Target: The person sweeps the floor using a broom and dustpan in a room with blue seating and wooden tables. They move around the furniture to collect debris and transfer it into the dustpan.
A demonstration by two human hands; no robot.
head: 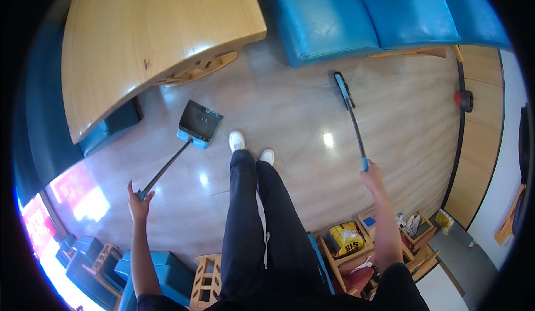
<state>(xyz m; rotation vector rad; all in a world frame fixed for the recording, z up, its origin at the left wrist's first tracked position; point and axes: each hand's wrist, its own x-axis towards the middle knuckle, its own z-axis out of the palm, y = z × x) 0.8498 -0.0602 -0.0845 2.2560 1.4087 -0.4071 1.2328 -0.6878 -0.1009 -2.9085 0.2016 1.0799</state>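
My left hand [138,205] is at the top of the handle of a long-handled dustpan [202,121]. The handle end sits between my thumb and spread fingers. The dark pan with its light blue back edge rests on the floor, left of my white shoes. On the other side, my right hand [371,176] is closed around the blue grip of a long-handled broom [356,127]. Its narrow head [343,88], with dark bristles, is on the floor in front of the blue bench.
A wooden table [163,26] is at the upper left. The blue padded bench [334,18] stands at the upper right. Blue chairs [159,269] and a wooden rack holding a yellow bag [345,236] are near me. A dark and red object [464,100] sits by the right wall.
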